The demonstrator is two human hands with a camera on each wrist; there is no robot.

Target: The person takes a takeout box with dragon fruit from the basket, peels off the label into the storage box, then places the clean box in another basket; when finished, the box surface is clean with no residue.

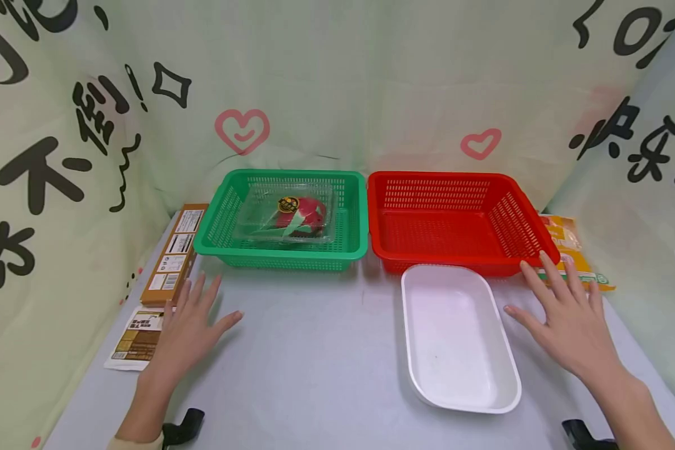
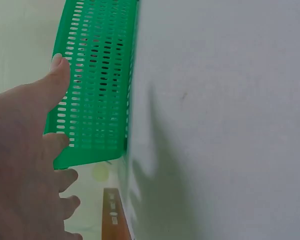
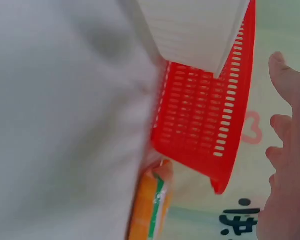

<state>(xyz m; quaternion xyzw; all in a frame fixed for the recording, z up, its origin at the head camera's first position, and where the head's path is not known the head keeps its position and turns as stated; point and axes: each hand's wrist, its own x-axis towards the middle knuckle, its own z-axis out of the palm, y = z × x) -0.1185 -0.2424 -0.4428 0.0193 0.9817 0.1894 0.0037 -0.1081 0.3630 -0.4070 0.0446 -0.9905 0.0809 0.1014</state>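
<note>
My left hand [image 1: 188, 331] hovers palm down over the left of the table, fingers spread and holding nothing. Nearest to it are a brown box [image 1: 171, 262] with white labels and a white-and-brown packet [image 1: 137, 337], partly covered by the hand in the head view. Beyond stands a green basket [image 1: 281, 255] with a clear plastic box [image 1: 253, 215] inside; a red-and-green item [image 1: 309, 215], like a dragon fruit, lies in that box. My right hand [image 1: 576, 325], also spread, holds nothing beside a white tray [image 1: 464, 337]. Its fingertips overlap the red basket's [image 1: 444, 234] corner in the head view.
A yellow-orange bag [image 1: 574, 244] lies to the right of the red basket, partly behind it and my fingers. Pale curtains [image 1: 337, 81] with black writing and pink hearts enclose the table [image 1: 315, 362] at the back and sides. Both baskets stand side by side against the back.
</note>
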